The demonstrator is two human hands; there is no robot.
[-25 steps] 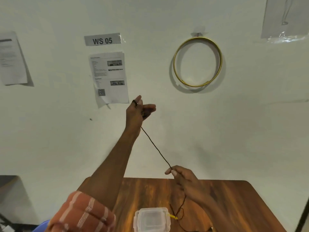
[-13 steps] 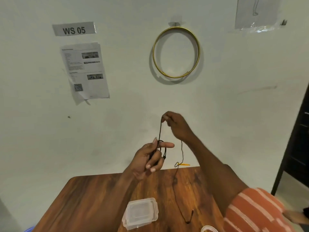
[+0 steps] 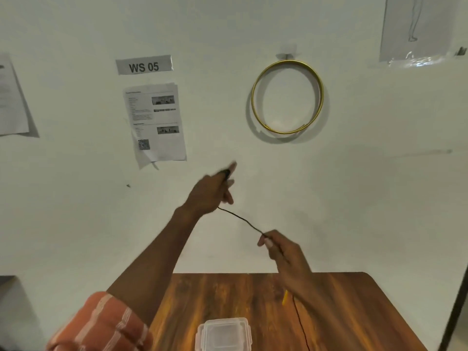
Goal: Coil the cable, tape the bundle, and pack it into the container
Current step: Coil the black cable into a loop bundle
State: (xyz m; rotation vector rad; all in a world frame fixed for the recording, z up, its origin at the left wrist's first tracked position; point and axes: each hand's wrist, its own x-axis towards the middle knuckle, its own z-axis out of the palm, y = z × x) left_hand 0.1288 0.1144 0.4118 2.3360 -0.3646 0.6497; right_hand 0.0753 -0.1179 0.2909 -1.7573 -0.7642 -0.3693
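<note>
A thin black cable point(image 3: 240, 219) stretches taut between both hands, in the air above the far edge of the table. My left hand point(image 3: 211, 192) is raised toward the wall, blurred, closed around dark loops of the cable. My right hand point(image 3: 281, 252) is lower and to the right, pinching the cable between thumb and fingers. The rest of the cable hangs below the right hand and trails over the wooden table point(image 3: 228, 297), with a yellow tag point(image 3: 285, 297) on it. A clear plastic container point(image 3: 224, 334) with its lid on sits at the table's near edge.
A white wall stands right behind the table, with a gold hoop point(image 3: 287, 97) on a hook, a "WS 05" label point(image 3: 144, 65) and taped paper sheets point(image 3: 155, 122). A dark vertical edge point(image 3: 455, 307) runs past the table's right side.
My left hand has swung up and away from my right hand, pulling the cable taut between them. My right hand has dropped lower. The camera view has shifted left.
</note>
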